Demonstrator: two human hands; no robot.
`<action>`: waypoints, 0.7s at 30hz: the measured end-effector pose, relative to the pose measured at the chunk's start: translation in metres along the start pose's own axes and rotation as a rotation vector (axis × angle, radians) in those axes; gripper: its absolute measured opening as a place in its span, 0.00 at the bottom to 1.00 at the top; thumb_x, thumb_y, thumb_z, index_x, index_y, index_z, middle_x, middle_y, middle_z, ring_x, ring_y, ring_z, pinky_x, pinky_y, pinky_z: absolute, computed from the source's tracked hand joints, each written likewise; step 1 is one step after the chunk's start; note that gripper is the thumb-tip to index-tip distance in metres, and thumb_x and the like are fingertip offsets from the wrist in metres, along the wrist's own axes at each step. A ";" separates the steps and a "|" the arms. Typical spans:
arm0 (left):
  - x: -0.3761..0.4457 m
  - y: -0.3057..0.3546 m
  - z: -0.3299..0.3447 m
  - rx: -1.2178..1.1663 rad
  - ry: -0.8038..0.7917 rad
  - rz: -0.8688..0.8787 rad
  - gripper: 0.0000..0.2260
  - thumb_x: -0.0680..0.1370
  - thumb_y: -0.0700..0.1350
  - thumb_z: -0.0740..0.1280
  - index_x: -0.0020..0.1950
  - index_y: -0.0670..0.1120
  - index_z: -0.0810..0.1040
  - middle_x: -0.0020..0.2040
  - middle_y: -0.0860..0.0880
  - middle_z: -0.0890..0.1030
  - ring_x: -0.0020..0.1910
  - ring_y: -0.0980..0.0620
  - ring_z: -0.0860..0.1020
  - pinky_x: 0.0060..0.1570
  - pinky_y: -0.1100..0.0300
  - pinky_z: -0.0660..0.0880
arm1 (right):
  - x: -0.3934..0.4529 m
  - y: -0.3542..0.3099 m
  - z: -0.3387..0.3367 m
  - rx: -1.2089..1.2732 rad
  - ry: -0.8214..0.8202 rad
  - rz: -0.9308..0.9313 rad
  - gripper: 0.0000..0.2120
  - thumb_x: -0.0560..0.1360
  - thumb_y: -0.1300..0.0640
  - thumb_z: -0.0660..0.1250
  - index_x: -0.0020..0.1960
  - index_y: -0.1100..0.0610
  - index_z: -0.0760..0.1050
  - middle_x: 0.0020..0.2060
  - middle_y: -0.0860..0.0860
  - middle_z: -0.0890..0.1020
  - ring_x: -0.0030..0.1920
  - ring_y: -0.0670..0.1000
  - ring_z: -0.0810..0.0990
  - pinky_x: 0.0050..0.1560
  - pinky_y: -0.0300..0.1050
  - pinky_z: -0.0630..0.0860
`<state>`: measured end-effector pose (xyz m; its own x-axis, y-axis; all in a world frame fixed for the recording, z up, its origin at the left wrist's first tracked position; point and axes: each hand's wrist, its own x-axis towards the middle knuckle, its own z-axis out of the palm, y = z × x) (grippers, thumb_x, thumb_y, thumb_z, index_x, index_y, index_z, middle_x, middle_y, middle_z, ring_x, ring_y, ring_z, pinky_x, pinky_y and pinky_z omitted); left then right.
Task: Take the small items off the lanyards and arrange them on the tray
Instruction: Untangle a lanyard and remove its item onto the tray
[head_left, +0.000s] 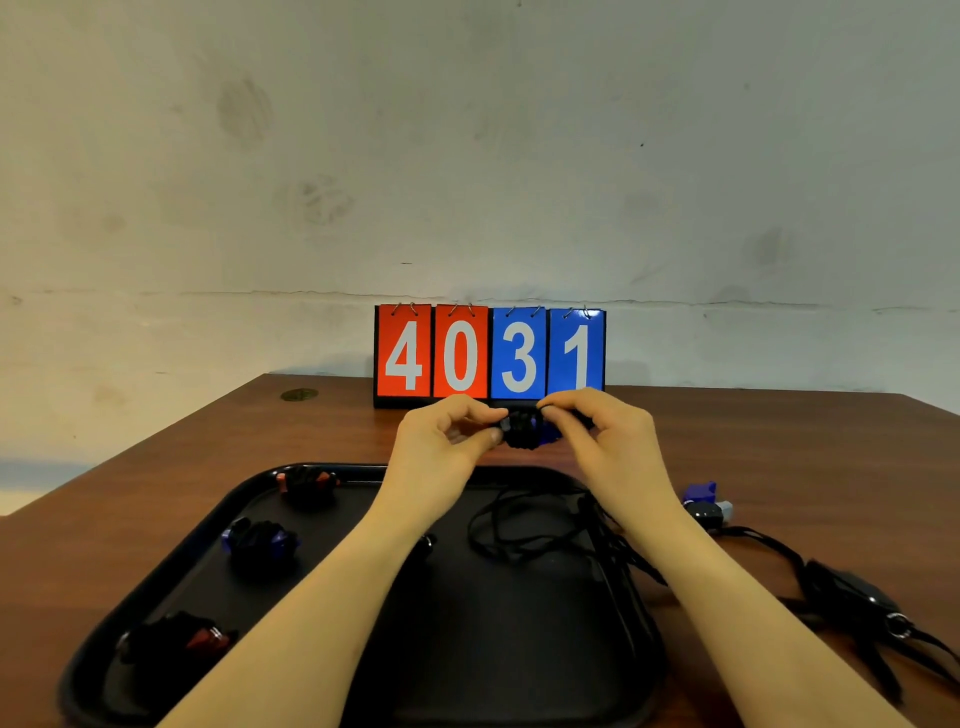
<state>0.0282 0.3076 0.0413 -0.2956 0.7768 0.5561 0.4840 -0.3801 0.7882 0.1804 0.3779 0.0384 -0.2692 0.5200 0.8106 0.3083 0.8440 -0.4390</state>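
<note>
Head view. Both hands are raised above the far edge of the black tray and pinch one small dark item between them. The left hand closes thumb and forefinger on the item's left end; the right hand closes on its right end, so both are clamped on the same piece and nearly meet. The item's long axis runs left to right, from one hand to the other; a blue part shows at its lower right. Whether its cord is already free cannot be told, since the fingers hide the joint.

Three similar items lie in a column along the tray's left side: a red-tipped one at the far end, a blue-tipped one in the middle, and a red-tipped one nearest the person. A loose black cord lies coiled on the tray below the right wrist. On the desk, right of the tray, further lanyards wait, with a blue item at their far end.

The held item sits beyond and right of the filled column. Placing it would likely mean carrying it down toward the person and leftward, a path that judging by position favours the left hand. A flip scoreboard stands behind.
</note>
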 end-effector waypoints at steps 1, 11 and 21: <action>-0.001 0.000 0.000 0.000 -0.007 0.003 0.11 0.72 0.34 0.70 0.43 0.51 0.80 0.43 0.56 0.81 0.47 0.59 0.79 0.50 0.67 0.75 | 0.000 -0.001 -0.001 0.031 -0.004 0.034 0.07 0.73 0.60 0.68 0.50 0.60 0.80 0.43 0.49 0.82 0.46 0.41 0.78 0.48 0.24 0.72; -0.001 0.002 -0.006 -0.063 -0.076 0.009 0.14 0.71 0.33 0.70 0.40 0.54 0.80 0.43 0.53 0.82 0.47 0.53 0.80 0.53 0.60 0.77 | 0.007 -0.005 -0.017 0.521 -0.166 0.408 0.04 0.70 0.62 0.70 0.43 0.56 0.82 0.38 0.46 0.84 0.48 0.43 0.80 0.38 0.32 0.76; -0.002 0.005 -0.002 -0.332 -0.027 -0.068 0.11 0.71 0.31 0.68 0.42 0.47 0.81 0.43 0.50 0.84 0.44 0.54 0.83 0.47 0.62 0.79 | 0.006 -0.008 -0.013 0.690 -0.128 0.475 0.08 0.72 0.63 0.67 0.47 0.53 0.81 0.44 0.53 0.84 0.44 0.48 0.82 0.38 0.39 0.79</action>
<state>0.0299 0.3030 0.0447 -0.2938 0.8171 0.4960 0.1679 -0.4667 0.8683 0.1882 0.3724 0.0517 -0.3661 0.8152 0.4488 -0.2004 0.4019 -0.8935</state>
